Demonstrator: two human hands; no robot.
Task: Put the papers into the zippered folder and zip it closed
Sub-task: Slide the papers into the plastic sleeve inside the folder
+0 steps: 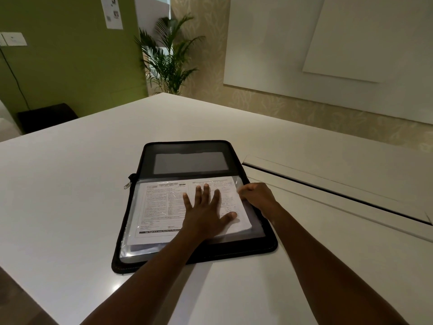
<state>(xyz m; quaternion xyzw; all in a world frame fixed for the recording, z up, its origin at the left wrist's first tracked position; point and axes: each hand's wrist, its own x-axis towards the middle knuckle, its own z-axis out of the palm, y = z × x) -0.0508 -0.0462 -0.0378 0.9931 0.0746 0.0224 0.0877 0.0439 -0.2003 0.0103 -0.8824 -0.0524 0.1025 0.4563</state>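
Room: green wall at left, patterned pale wall at right with white panels, potted palm in the far corner.

Tabletop: white, wide, smooth; a long cable slot runs along its right side.

Folder: black, zippered, lying open flat at mid-tabletop. Far half shows a grey inner panel. Near half carries a clear plastic sleeve. Covers look padded and semi-stiff; likely light. Judged best taken by the far cover's edge to fold it shut.

Papers: white printed sheets, a thin stack, lying on the near half of the folder, seemingly partly under the clear sleeve; the right edge sits slightly askew. Thin, limp, apt to slide against plastic and to crease at the corners; best pressed flat and nudged by the edges.

Left hand: open, fingers spread, palm flat on the papers, holding them down.

Right hand: curled at the folder's right edge, fingertips pinched at the sleeve or paper corner; which of the two it grips cannot be told.

Zipper pull: small metal tab at the folder's left edge by the spine; zip undone. Judged small and fiddly, wanting a fingertip pinch while the other hand steadies the folder.
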